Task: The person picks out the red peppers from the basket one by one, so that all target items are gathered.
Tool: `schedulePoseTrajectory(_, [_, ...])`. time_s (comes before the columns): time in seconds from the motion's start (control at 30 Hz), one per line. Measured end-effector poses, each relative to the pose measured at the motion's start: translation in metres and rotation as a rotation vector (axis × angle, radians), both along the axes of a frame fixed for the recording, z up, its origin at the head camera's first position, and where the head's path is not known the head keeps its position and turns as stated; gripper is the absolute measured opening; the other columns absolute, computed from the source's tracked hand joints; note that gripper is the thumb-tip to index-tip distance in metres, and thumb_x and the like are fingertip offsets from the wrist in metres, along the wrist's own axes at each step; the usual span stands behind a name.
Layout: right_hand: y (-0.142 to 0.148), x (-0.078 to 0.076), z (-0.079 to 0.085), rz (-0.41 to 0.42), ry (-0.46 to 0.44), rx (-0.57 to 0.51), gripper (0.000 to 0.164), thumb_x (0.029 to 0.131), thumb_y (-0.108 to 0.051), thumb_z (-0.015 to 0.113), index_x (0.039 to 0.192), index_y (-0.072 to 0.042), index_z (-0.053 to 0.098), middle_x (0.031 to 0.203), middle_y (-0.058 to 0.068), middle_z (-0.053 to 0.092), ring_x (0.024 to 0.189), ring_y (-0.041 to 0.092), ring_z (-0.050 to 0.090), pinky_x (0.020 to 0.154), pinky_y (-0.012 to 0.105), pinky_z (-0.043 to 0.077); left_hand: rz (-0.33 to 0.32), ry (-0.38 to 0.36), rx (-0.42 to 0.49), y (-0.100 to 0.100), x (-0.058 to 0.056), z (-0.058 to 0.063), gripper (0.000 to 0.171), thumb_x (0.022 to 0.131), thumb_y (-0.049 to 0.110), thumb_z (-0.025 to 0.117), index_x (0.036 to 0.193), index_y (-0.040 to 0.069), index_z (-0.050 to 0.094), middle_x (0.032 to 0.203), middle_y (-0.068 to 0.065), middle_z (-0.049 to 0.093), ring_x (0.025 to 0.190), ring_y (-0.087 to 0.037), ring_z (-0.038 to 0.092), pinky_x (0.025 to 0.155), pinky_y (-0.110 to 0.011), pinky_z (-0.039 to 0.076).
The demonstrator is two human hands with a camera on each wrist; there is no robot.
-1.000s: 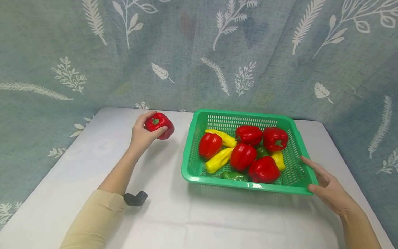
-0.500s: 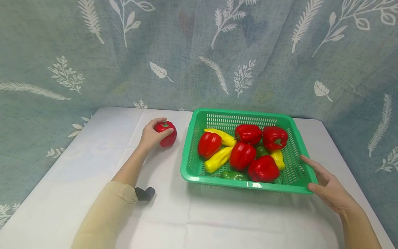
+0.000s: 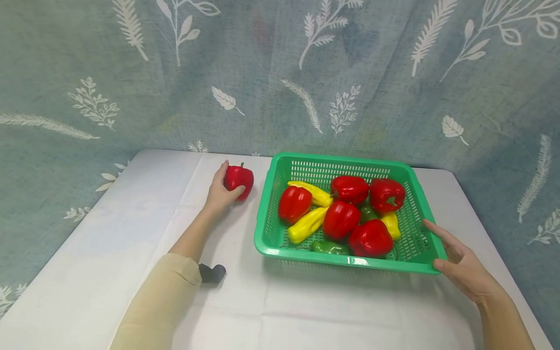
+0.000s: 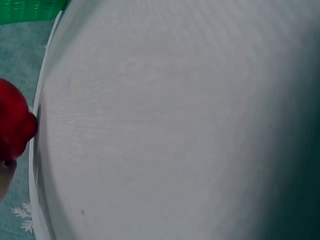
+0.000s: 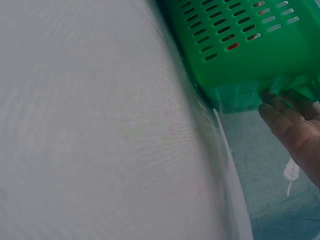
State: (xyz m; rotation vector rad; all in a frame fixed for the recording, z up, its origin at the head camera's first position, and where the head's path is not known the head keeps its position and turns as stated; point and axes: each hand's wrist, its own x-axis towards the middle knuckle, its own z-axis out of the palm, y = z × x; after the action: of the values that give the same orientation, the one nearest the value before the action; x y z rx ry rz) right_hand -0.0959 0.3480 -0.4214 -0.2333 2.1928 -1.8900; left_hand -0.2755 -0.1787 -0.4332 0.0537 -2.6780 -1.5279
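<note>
On the white table, left of the green plastic basket (image 3: 350,263), my left hand (image 3: 220,193) grips a red bell pepper (image 3: 239,179) between thumb and fingers. Its green stem points up. The left wrist view catches part of this bell pepper (image 4: 14,120) at its left edge, with a bit of the hand (image 4: 5,177) below. My right hand (image 3: 461,266) holds the basket at its near right corner, thumb and index finger on the rim. From the right wrist, its fingers (image 5: 287,125) show against the perforated basket wall (image 5: 240,55).
Inside the basket lie several red bell peppers (image 3: 342,221), long yellow peppers (image 3: 308,225) and green peppers (image 3: 330,247). A leaf-patterned curtain (image 3: 271,97) hangs behind the table (image 3: 315,311). A dark device (image 3: 213,273) sits at my left wrist.
My left hand has moved right and slightly toward me with the red bell pepper, whose stem has turned upward. It now sits nearer the basket. The right hand and basket have stayed put.
</note>
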Motion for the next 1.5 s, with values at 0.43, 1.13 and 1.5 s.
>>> schedulePoseTrajectory(0.43, [0.0, 0.0, -0.001, 0.016, 0.014, -0.017, 0.069, 0.095, -0.012, 0.054, 0.152, -0.023, 0.018, 0.157, -0.001, 0.005, 0.128, -0.002, 0.027, 0.089, 0.012, 0.042, 0.055, -0.041, 0.008, 0.001, -0.005, -0.007, 0.078, 0.088, 0.027, 0.064, 0.15, 0.007, 0.021, 0.148, -0.018, 0.035, 0.134, -0.034, 0.039, 0.104, -0.045, 0.04])
schedulePoseTrajectory(1.13, [0.003, 0.0, -0.001, 0.004, 0.014, -0.018, 0.069, 0.094, -0.016, 0.056, 0.152, -0.024, 0.019, 0.157, -0.001, 0.005, 0.133, 0.005, 0.022, 0.088, 0.012, 0.041, 0.12, 0.003, 0.034, 0.029, -0.032, -0.008, 0.091, 0.077, 0.026, 0.074, 0.149, 0.017, 0.02, 0.143, -0.016, 0.031, 0.133, -0.033, 0.032, 0.1, -0.051, 0.043])
schedulePoseTrajectory(1.5, [0.002, -0.001, -0.003, -0.003, 0.002, -0.013, 0.07, 0.094, -0.019, 0.058, 0.152, -0.025, 0.02, 0.158, 0.0, 0.004, 0.136, 0.011, 0.019, 0.089, 0.011, 0.04, 0.099, -0.05, 0.032, 0.037, -0.026, -0.007, 0.093, 0.077, 0.028, 0.074, 0.15, 0.016, 0.017, 0.143, -0.016, 0.031, 0.132, -0.034, 0.033, 0.1, -0.051, 0.043])
